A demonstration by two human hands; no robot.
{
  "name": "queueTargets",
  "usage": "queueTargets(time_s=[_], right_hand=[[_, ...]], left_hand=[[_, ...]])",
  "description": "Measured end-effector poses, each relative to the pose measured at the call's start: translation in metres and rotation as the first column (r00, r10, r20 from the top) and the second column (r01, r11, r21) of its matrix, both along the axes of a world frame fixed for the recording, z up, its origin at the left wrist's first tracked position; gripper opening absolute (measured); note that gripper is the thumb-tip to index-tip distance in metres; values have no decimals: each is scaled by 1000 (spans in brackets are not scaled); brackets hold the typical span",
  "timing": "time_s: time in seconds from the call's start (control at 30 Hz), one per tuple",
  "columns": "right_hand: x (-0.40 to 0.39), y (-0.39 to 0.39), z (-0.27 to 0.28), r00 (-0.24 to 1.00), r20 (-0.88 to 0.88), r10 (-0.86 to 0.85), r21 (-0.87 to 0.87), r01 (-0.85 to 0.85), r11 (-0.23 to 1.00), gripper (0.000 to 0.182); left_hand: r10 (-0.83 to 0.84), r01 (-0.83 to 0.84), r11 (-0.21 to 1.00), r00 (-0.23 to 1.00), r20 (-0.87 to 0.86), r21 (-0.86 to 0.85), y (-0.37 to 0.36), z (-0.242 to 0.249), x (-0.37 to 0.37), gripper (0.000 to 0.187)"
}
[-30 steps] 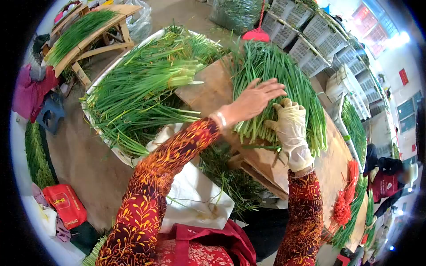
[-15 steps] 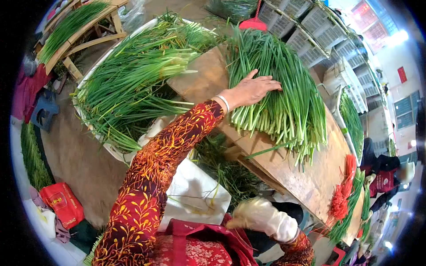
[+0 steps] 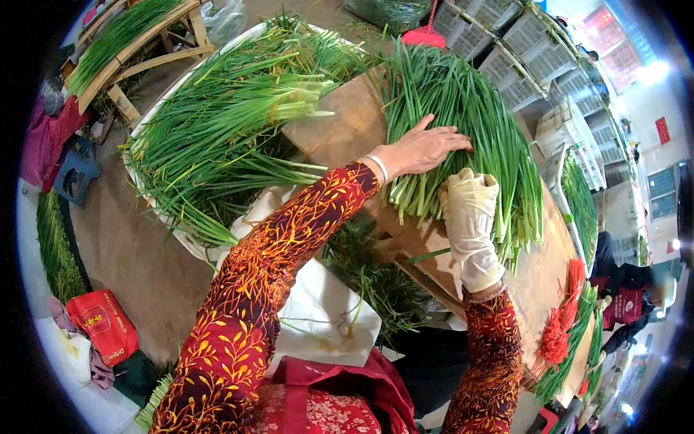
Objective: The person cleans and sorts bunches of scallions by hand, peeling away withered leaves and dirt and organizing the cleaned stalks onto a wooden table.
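A thick bunch of garlic chives [image 3: 455,101] lies on a brown wooden board [image 3: 336,119], its pale cut ends towards me. My bare left hand [image 3: 426,148], with a bangle at the wrist, rests on the leaves with its fingers stretched out. Just right of it, my right hand [image 3: 471,195] wears a cream glove and is closed over the stem ends. What its fingers hold, if anything, is hidden beneath the glove. One loose chive leaf [image 3: 428,255] lies on the board near the right wrist.
Left of the board, a white-rimmed tub [image 3: 148,192] is heaped with more chives [image 3: 224,137]. Red ties [image 3: 560,318] hang at the board's right end. Grey crates [image 3: 538,43] are stacked behind. A blue stool [image 3: 77,173] stands at left; a co-worker [image 3: 625,300] is at far right.
My gloved right hand has come up from near my lap to the stem ends, and has closed there. My left hand stays on the bunch; the whole view has shifted slightly.
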State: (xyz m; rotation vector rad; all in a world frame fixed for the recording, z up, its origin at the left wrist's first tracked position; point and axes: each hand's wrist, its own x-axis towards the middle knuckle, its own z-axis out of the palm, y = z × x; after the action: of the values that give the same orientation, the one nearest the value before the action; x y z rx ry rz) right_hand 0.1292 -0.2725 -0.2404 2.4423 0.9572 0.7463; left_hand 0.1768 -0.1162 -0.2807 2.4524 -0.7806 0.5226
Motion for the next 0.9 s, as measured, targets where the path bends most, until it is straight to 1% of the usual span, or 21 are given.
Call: queueTargets(time_s=[0.03,0.1,0.13,0.17,0.2,0.23,0.27,0.3,0.37,0.43,0.47,0.5,0.53,0.6,0.67,0.7,0.77,0.8,0.83,0.87,0.9], right_hand=[[-8,3,13,1000,-3,-2,-3,2,1000,6],[-24,6,33,919,-334,-207,-351,82,933,9],[-42,-3,34,927,-372,54,-299,-174,938,9],[-71,-20,29,864,-399,308,-241,-422,874,9],[-92,-21,32,475,-779,410,110,-539,835,21],[-114,-21,35,-79,-919,385,381,-423,822,33],[-140,-26,25,-260,-930,260,325,-250,912,36],[-166,-35,12,-445,-881,161,229,-103,968,39],[-172,-35,-3,-174,-966,-192,-157,-197,968,41],[-167,-56,-15,136,-986,93,78,-113,991,39],[-166,-71,-43,101,-994,38,52,138,989,35],[-168,-82,-50,146,-970,193,220,193,956,32],[-168,-84,-49,143,-962,232,258,206,944,32],[-172,-88,-50,149,-949,278,308,247,919,31],[-177,-93,-64,145,-952,269,294,194,936,31],[-179,-95,-71,163,-948,271,304,229,925,31],[-181,-101,-87,124,-912,391,406,141,903,31],[-181,-104,-98,151,-897,415,424,29,905,32],[-182,-100,-94,167,-893,418,431,52,901,32],[-181,-95,-89,101,-927,360,371,130,919,31],[-180,-94,-86,26,-952,305,304,201,931,31]], left_hand=[[-2,2,1000,1000,-3,-3,-1,-3,1,42],[1,0,999,1000,25,-36,-1,-6,4,39],[5,-4,999,1000,29,-37,0,-4,5,39],[-1,2,999,1000,13,-49,0,-5,5,38],[-13,12,998,1000,-4,-61,-2,-5,4,38],[-18,18,998,1000,-1,-56,-6,-7,3,38],[30,-29,999,998,46,-37,-9,-9,2,39],[87,-86,996,991,104,-14,-8,-9,3,39],[141,-133,989,973,182,-59,-6,-2,-7,38],[174,-148,983,948,268,-112,0,16,-28,36],[174,-153,984,944,279,-96,3,23,-38,36],[222,-174,964,943,248,-201,7,29,-48,37],[258,-188,934,943,210,-304,11,32,-54,38],[421,-390,784,906,-47,-483,21,24,-54,43],[331,-474,607,881,-339,-638,27,3,-37,59],[157,-480,519,867,-473,-708,28,-8,-27,70],[197,-524,549,838,-509,-651,13,5,-29,73],[175,-502,570,848,-501,-650,4,2,-24,73],[222,-501,608,852,-474,-616,-3,-2,-19,75],[272,-502,643,855,-441,-578,-9,-6,-14,77],[260,-488,658,862,-435,-573,-15,-4,-15,77]])
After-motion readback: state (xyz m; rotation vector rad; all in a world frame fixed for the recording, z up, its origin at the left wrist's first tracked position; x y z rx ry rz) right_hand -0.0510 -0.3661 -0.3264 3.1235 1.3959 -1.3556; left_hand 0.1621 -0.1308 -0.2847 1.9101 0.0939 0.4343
